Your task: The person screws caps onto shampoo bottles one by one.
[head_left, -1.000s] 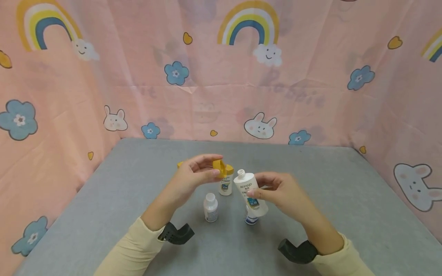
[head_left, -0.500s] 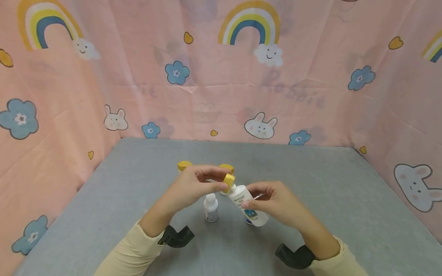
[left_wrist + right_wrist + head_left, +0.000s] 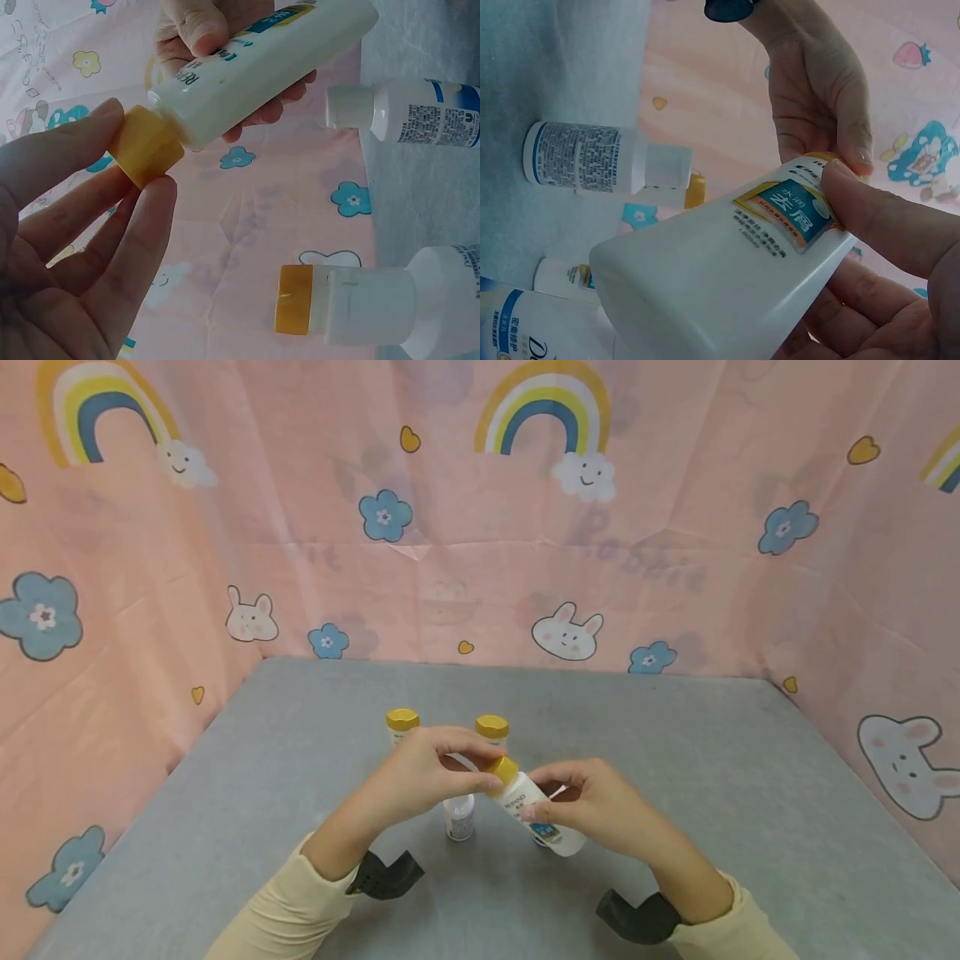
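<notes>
My right hand (image 3: 577, 797) holds a white shampoo bottle (image 3: 262, 71), tilted with its top toward the left hand. Its front label (image 3: 784, 217) faces the right wrist camera. With thumb and fingers my left hand (image 3: 442, 768) pinches a yellow cap (image 3: 146, 146) that sits at the bottle's neck; the neck itself is hidden. Below the left hand in the head view a small white bottle (image 3: 459, 820) stands upright on the table, its top covered by the hand. Behind the held bottle, another white bottle with blue on it (image 3: 547, 326) is mostly hidden in the head view.
Two yellow-capped bottles stand farther back, one on the left (image 3: 402, 722) and one near the middle (image 3: 492, 729). The grey table (image 3: 675, 793) extends to a pink patterned cloth (image 3: 450, 560) at the back and sides.
The left hand has brought the yellow cap down and right onto the neck of the shampoo bottle. The right hand has lowered the bottle slightly and tilted it further toward the left.
</notes>
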`<state>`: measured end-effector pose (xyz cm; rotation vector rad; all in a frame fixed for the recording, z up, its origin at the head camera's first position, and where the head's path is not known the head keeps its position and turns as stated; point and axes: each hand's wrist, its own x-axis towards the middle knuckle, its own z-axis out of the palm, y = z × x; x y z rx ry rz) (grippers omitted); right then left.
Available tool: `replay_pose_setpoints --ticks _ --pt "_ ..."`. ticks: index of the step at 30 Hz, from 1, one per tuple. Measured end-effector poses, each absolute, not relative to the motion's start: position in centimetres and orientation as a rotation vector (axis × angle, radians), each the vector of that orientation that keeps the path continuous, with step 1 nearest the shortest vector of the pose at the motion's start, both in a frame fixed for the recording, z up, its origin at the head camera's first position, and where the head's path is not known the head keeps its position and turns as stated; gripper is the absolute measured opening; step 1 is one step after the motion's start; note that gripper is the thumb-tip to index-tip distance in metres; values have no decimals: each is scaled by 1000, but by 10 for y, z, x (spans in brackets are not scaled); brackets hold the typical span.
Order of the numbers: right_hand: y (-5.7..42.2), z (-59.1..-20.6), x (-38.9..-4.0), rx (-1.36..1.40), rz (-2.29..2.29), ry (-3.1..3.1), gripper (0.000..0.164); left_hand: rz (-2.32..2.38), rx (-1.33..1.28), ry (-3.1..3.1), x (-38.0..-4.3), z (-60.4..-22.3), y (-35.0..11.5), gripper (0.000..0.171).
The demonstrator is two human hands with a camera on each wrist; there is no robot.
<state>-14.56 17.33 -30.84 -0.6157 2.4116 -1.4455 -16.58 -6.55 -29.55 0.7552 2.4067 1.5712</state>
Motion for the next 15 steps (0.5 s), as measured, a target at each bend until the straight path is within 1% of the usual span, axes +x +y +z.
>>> replay_pose_setpoints --ticks 6,11,15 --pt "174 -308 -146 -618 -1425 2435 32 1480 845 2477 -165 -296 -65 31" --pt "176 -307 -145 -609 -1426 2416 34 1493 997 2425 -165 -296 -65 31" --pt "177 -308 -147 -640 -1438 2396 34 1446 1088 2441 -165 -295 -67 47"
